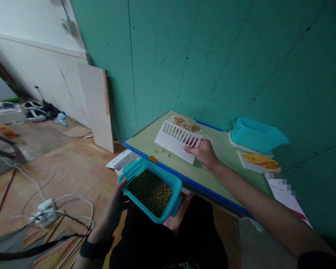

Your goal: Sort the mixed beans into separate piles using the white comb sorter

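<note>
My left hand (114, 201) grips the left rim of a teal plastic tub (168, 177). Small beans (149, 190), dark green on the left and pale tan toward the right, cover its bottom. The tub is tilted above my lap, in front of the table. A white scraper (175, 147) with a row of slots along its top is in my right hand (204, 154), thumb on the near face. It stands on edge over the table top. Behind it lies a spread of tan beans (187, 124), partly hidden by the scraper. Several stray beans (162, 151) lie nearer the table's front edge.
The small table (140, 137) has a pale green top and blue edging, against a green wall. On its right are another teal tub (257, 136), a flat piece with an orange-brown top (260, 160) and papers. Cables and a power strip (46, 212) lie on the left floor.
</note>
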The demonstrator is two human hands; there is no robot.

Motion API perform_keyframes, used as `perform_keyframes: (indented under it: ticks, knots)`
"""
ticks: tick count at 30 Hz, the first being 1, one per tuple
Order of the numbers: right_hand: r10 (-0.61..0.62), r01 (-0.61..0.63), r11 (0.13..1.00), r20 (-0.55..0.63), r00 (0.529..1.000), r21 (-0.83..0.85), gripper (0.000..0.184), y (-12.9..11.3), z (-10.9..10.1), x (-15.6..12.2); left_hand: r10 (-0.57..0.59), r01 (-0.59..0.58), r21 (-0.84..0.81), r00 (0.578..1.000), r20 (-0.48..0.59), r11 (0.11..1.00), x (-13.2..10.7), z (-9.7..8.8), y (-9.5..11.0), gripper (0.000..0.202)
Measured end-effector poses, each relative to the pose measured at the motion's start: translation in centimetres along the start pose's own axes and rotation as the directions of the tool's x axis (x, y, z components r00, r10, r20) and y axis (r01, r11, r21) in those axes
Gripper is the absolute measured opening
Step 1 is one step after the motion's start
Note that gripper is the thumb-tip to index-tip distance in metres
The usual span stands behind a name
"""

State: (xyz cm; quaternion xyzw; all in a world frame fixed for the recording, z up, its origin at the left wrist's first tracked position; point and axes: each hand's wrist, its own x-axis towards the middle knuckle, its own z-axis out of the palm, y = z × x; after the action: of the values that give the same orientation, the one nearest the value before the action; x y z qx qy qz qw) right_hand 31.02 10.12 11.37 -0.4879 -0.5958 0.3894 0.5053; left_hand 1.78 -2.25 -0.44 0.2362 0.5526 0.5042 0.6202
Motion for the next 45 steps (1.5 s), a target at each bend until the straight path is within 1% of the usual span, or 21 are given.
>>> perform_keyframes:
  ticks: [3, 6, 9, 13, 17, 20, 24, 27, 30, 33, 35, 38, 41, 43, 45]
  knots:
    - [-0.021, 0.021, 0.999, -0.014, 1.0, -0.047, 0.033, 0.4, 0.2, -0.6, -0.002, 0.002, 0.002, 1.0, 0.015, 1.0, 0.0, 0.0, 0.2, 0.078]
    - [0.0, 0.0, 0.999, 0.008, 1.0, -0.047, 0.031, 0.5, 0.2, -0.6, -0.016, 0.016, 0.01, 1.0, 0.007, 1.0, 0.0, 0.2, 0.4, 0.079]
    - [0.027, -0.026, 0.998, 0.02, 0.999, -0.056, 0.031, 0.4, 0.3, -0.7, -0.002, 0.001, 0.01, 1.0, 0.021, 1.0, -0.3, 0.3, 0.7, 0.078]
    - [0.016, -0.014, 0.996, 0.019, 1.0, -0.087, 0.03, 0.4, 0.2, -1.2, 0.02, -0.02, 0.003, 0.999, 0.046, 1.0, -0.7, 0.3, 1.0, 0.077]
    - [0.018, -0.017, 0.992, 0.009, 1.0, -0.128, 0.029, 0.4, -0.5, -2.0, 0.015, -0.015, -0.001, 0.999, 0.05, 1.0, -0.5, 0.1, 1.0, 0.077]
    - [0.012, -0.01, 0.988, 0.013, 1.0, -0.155, 0.028, 0.3, -1.4, -3.0, -0.018, 0.018, -0.009, 1.0, 0.017, 1.0, 0.0, 0.0, 0.8, 0.081]
    - [0.01, -0.001, 0.982, 0.045, 0.999, -0.191, 0.026, -0.1, -2.4, -4.3, -0.028, 0.028, -0.028, 1.0, 0.004, 0.999, 0.2, 0.0, 0.6, 0.079]
    - [0.022, -0.007, 0.979, 0.072, 0.997, -0.206, 0.027, -0.5, -2.7, -5.1, -0.025, 0.024, -0.028, 1.0, -0.014, 0.999, 0.1, 0.2, 0.6, 0.075]
    - [0.015, 0.005, 0.974, 0.086, 0.996, -0.227, 0.028, -1.1, -2.6, -6.3, -0.046, 0.045, -0.032, 0.998, -0.038, 0.998, 0.1, 0.5, 0.5, 0.075]
    - [-0.01, 0.038, 0.968, 0.11, 0.994, -0.248, 0.025, -1.9, -1.9, -7.7, -0.061, 0.06, -0.036, 0.998, -0.031, 0.998, 0.4, 0.6, 0.3, 0.078]
    - [-0.026, 0.058, 0.964, 0.125, 0.992, -0.259, 0.023, -2.2, -1.4, -8.1, -0.057, 0.056, -0.036, 0.998, -0.018, 0.998, 0.5, 0.5, 0.1, 0.082]
    - [-0.066, 0.088, 0.962, 0.095, 0.993, -0.257, 0.02, -2.0, -0.7, -7.3, -0.042, 0.042, -0.031, 0.999, 0.012, 0.999, 0.6, 0.3, 0.1, 0.082]
    - [-0.128, 0.136, 0.954, 0.045, 0.991, -0.267, 0.02, -1.4, -0.1, -5.2, -0.033, 0.033, -0.024, 0.999, 0.01, 0.999, 0.4, 0.3, 0.5, 0.079]
    - [-0.131, 0.143, 0.949, 0.06, 0.99, -0.28, 0.019, -1.1, 0.2, -3.9, -0.026, 0.026, -0.025, 1.0, 0.014, 0.999, 0.2, 0.3, 0.7, 0.076]
    - [-0.106, 0.131, 0.953, 0.103, 0.989, -0.273, 0.019, -1.0, 0.5, -3.5, -0.021, 0.021, -0.023, 1.0, 0.019, 1.0, -0.1, 0.3, 0.9, 0.074]
